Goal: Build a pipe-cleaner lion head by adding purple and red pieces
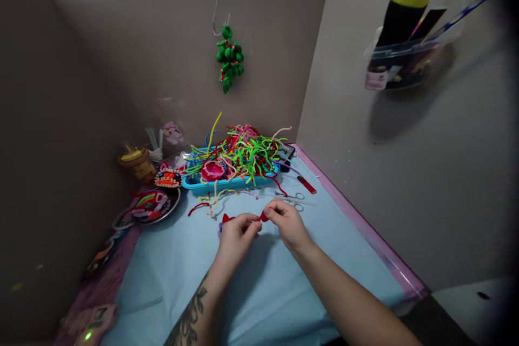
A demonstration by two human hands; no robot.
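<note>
Over the middle of the blue-covered table, both my hands are close together at one small piece of work. My left hand is closed in a pinch on a fuzzy pipe cleaner piece, red and purple, which shows behind the knuckles and is mostly hidden. Between the thumb and forefinger of my right hand is a short red pipe cleaner end, and the fingertips of the two hands nearly touch. Scissors lie just beyond my right hand. Several loose pipe cleaners are spread past my left hand.
A blue tray heaped with coloured pipe cleaners stands at the back. At left, a metal dish holds a rainbow piece. A red flat item lies right. Green pipe cleaner work hangs on the grey partition.
</note>
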